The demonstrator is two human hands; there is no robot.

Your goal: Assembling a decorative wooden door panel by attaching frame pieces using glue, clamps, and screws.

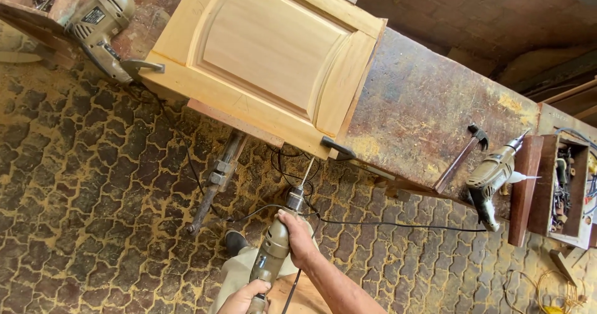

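Note:
I hold a grey-green electric drill [273, 249] in both hands. My right hand [298, 236] wraps the front of its body just behind the chuck. My left hand [244, 298] grips the rear handle at the bottom edge of the view. The drill bit [307, 168] points up at the near edge of a pale wooden raised-panel door [273, 46], which lies flat on the workbench [423, 102]. Two dark clamps [339, 147] [143, 67] hold the panel's near corners.
A hammer [463, 158] and a second drill [491, 177] lie at the bench's right end, beside a wooden box of small tools [563, 189]. A third drill [99, 15] rests top left. Black cords [398, 225] trail over the sawdust-covered paved floor [93, 183].

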